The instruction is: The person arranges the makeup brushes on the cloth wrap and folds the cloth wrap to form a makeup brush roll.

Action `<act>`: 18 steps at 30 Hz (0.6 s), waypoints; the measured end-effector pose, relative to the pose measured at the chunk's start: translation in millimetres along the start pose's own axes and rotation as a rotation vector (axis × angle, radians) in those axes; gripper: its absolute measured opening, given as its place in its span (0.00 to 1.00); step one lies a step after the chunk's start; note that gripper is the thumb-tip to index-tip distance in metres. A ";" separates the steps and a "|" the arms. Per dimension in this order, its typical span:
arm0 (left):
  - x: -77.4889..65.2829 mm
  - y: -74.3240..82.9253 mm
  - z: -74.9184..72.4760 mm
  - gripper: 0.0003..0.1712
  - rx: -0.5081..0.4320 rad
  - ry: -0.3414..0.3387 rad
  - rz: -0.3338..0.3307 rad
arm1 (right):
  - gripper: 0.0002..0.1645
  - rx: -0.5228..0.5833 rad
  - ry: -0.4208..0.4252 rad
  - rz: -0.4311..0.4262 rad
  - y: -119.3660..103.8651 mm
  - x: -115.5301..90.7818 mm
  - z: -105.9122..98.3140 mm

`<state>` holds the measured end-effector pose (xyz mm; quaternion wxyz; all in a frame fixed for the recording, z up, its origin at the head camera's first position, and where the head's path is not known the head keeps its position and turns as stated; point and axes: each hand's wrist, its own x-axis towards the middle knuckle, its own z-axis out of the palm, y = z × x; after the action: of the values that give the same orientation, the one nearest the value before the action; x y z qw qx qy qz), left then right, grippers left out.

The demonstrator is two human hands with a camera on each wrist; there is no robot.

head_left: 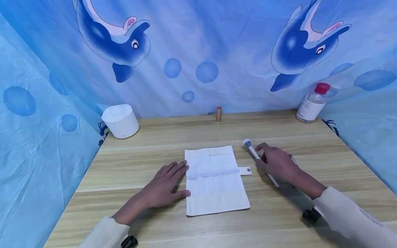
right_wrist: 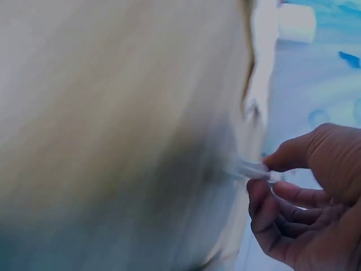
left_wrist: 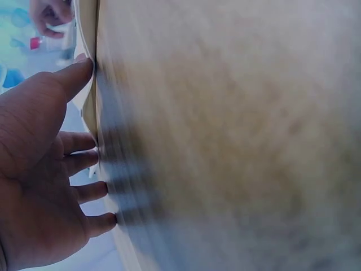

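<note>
A white fabric roll-up pouch [head_left: 214, 182] lies unfolded on the wooden table, its snap tab [head_left: 245, 171] pointing right. My left hand [head_left: 167, 184] rests along the pouch's left edge, fingers spread, with thumb and fingertips touching that edge; the left wrist view shows the same hand [left_wrist: 42, 175] from the palm side. Right of the pouch, my right hand [head_left: 277, 163] pinches a slim makeup brush [head_left: 252, 151] with a pale tip, slanted from upper left to lower right. In the right wrist view, thumb and forefinger grip its clear handle [right_wrist: 251, 169]; the palm hides part of it.
Beyond my right hand the end of another thin item [head_left: 292, 159] pokes out, mostly hidden. Along the back stand a white rounded container [head_left: 121, 122], a small brown tube [head_left: 218, 114] and a clear bottle with a red cap [head_left: 311, 105]. A blue dolphin-print curtain [head_left: 198, 44] encloses the table.
</note>
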<state>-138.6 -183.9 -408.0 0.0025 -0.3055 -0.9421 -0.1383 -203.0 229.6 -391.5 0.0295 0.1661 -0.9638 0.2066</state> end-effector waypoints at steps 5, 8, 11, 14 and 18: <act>0.3 -0.4 -0.1 0.49 -0.011 -0.020 -0.010 | 0.22 0.204 -0.021 -0.062 -17.5 19.3 -0.6; 0.2 -0.3 -0.5 0.50 -0.023 -0.039 -0.017 | 0.20 0.428 -0.087 -0.064 -29.5 32.7 1.6; 0.1 -0.2 -0.4 0.50 -0.030 -0.060 -0.021 | 0.20 0.676 -0.155 -0.035 -42.7 45.1 6.6; 0.1 -0.6 0.0 0.51 -0.019 -0.073 -0.024 | 0.26 0.846 -0.188 -0.025 -55.3 57.5 12.4; 0.2 -1.9 0.6 0.51 -0.002 -0.075 -0.023 | 0.34 0.977 -0.201 -0.053 -72.2 75.0 21.4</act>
<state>-139.8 -185.1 -409.0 -0.0345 -0.2993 -0.9449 -0.1277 -249.6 135.7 -373.6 -0.1395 0.2042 -0.7478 0.6161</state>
